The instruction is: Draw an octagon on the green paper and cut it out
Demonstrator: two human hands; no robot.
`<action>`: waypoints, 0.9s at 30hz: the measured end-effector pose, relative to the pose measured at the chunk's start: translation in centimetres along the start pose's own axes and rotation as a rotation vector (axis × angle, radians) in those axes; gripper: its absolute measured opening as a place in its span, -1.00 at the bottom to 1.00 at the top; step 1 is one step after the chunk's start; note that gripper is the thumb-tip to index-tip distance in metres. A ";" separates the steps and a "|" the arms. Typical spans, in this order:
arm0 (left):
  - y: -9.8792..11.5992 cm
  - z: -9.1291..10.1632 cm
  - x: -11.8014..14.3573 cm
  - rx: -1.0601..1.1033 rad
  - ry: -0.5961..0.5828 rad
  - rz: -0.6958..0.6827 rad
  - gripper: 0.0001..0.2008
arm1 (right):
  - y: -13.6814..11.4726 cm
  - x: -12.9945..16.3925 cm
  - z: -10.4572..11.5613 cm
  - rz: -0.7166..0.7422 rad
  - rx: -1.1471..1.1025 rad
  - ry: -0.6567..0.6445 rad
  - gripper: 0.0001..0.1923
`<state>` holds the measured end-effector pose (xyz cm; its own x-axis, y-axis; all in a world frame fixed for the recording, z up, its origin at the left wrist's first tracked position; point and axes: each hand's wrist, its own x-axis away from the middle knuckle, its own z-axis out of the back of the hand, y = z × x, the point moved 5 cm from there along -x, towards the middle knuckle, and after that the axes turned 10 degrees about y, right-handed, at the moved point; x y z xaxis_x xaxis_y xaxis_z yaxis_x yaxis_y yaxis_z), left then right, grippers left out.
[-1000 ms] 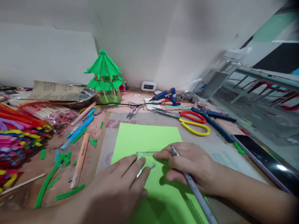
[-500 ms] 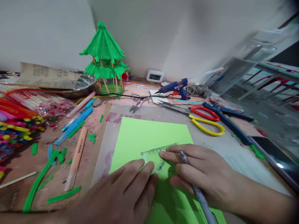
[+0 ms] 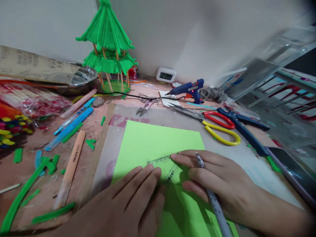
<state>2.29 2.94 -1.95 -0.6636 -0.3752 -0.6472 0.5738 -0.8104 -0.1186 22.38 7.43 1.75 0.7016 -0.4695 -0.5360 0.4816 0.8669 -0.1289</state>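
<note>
A clear set square (image 3: 160,160) with a printed scale lies on a sheet of bright green paper (image 3: 158,136). My left hand (image 3: 133,197) rests flat over its left part, fingers stretched out and fingertips on its edge. In my right hand (image 3: 219,177) a grey patterned pen (image 3: 217,207) is held between the fingers, its clicker end pointing up and away. That hand's index and middle fingertips touch the set square's right end. Both hands hide much of the set square and the lower paper.
Behind the paper lie scissors (image 3: 219,120), a blue glue gun (image 3: 187,90), small snips (image 3: 145,107) and blue pliers (image 3: 242,128). A green pagoda model (image 3: 106,49) stands at the back left. Markers (image 3: 74,158) and green scraps (image 3: 53,214) lie left; a phone (image 3: 291,168) sits right.
My left hand has slid slightly up and left, with its fingertips covering more of the set square. My right hand has barely shifted, and the view has tilted down a little.
</note>
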 end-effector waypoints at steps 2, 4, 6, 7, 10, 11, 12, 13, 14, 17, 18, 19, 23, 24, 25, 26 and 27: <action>0.0 -0.2 0.0 0.005 -0.060 0.016 -0.66 | 0.1 0.0 0.0 0.006 -0.004 -0.001 -0.80; 0.1 -0.4 0.0 0.013 -0.105 0.033 -0.56 | 0.1 0.0 0.0 0.007 -0.009 -0.004 -0.79; 0.2 -0.5 -0.2 0.015 -0.108 0.042 -0.51 | 0.1 0.0 0.0 0.001 -0.010 -0.009 -0.78; 0.2 -0.5 -0.2 0.015 -0.106 0.045 -0.50 | 0.1 0.0 0.0 0.000 -0.012 -0.011 -0.78; 0.3 -0.7 -0.1 0.013 -0.097 0.047 -0.51 | 0.1 -0.1 0.0 -0.003 -0.020 -0.012 -0.78; 0.3 -0.7 0.0 0.011 -0.091 0.044 -0.52 | 0.2 -0.2 0.0 -0.005 -0.021 -0.013 -0.78; 0.4 -0.7 0.2 0.008 -0.080 0.039 -0.55 | 0.2 -0.2 0.0 -0.007 -0.024 -0.016 -0.78; 0.4 -0.6 0.3 0.008 -0.064 0.036 -0.59 | 0.2 -0.2 -0.1 -0.008 -0.025 -0.018 -0.78; 0.4 -0.5 0.4 0.008 -0.043 0.032 -0.64 | 0.2 -0.2 -0.1 -0.010 -0.025 -0.020 -0.78; 0.3 -0.2 0.5 0.009 0.032 0.029 -0.72 | 0.2 -0.1 -0.1 -0.010 -0.017 -0.017 -0.79; 0.3 -0.2 0.4 0.008 0.048 0.033 -0.72 | 0.2 -0.1 -0.1 -0.010 -0.014 -0.018 -0.79; 0.2 -0.2 0.3 0.006 0.047 0.041 -0.72 | 0.2 -0.1 -0.1 -0.010 -0.011 -0.019 -0.79; 0.2 -0.4 -0.2 -0.014 0.064 0.032 -0.73 | 0.1 -0.1 -0.1 -0.008 -0.011 -0.031 -0.78; 0.2 -0.4 -0.2 -0.014 0.070 0.026 -0.73 | 0.1 -0.2 -0.1 -0.010 -0.009 -0.032 -0.78; 0.3 -0.4 -0.2 -0.014 0.082 0.015 -0.73 | 0.2 -0.2 -0.1 -0.010 -0.007 -0.030 -0.77; 0.3 -0.5 -0.1 -0.011 0.079 0.010 -0.73 | 0.2 -0.3 -0.1 -0.012 -0.005 -0.024 -0.76; 0.3 -0.6 0.0 -0.012 0.070 0.009 -0.73 | 0.2 -0.3 0.0 -0.010 -0.003 -0.018 -0.75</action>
<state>2.77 2.95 -2.38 -0.6235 -0.3499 -0.6992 0.5856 -0.8015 -0.1211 22.22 7.72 1.86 0.7060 -0.4808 -0.5199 0.4868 0.8627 -0.1369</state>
